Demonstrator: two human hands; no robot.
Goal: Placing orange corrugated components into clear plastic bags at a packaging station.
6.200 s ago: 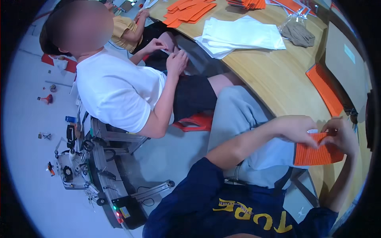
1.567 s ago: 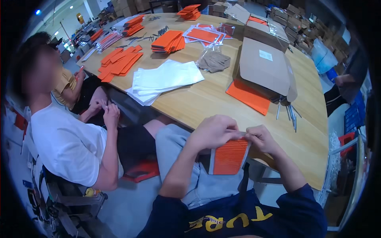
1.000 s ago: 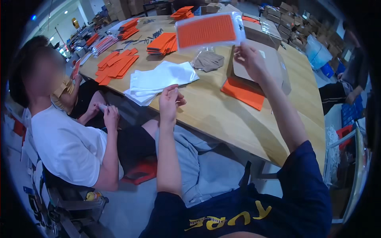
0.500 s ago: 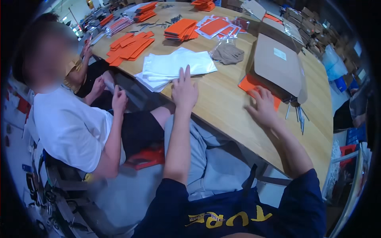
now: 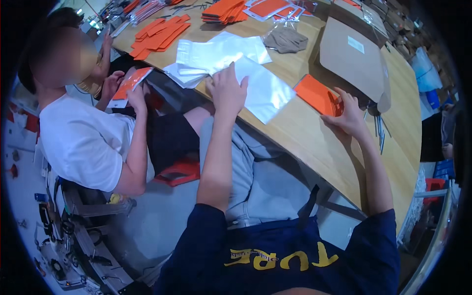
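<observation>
My left hand [image 5: 227, 91] is closed on the edge of a clear whitish plastic bag [image 5: 265, 93], which lies slanted over the table's near edge area. Just beyond that hand is a stack of similar plastic bags [image 5: 196, 55]. My right hand [image 5: 348, 114] curves its thumb and fingers around the right end of a flat orange piece [image 5: 314, 93]. This piece lies at the front left of an open cardboard box [image 5: 354, 61]. Some fingertips are hidden behind the orange piece.
A co-worker [image 5: 83, 142] sits at my left, holding an orange piece in a clear bag [image 5: 132, 84]. Orange strips [image 5: 160, 35], an orange stack [image 5: 223, 12] and a bagged brown cloth [image 5: 286, 39] lie farther back. Thin metal rods [image 5: 381, 130] are right of my right hand.
A plastic bag has come off the stack rightward with my left hand. My right hand has shifted from atop the orange piece to its right end. The co-worker's bagged orange piece has come into view.
</observation>
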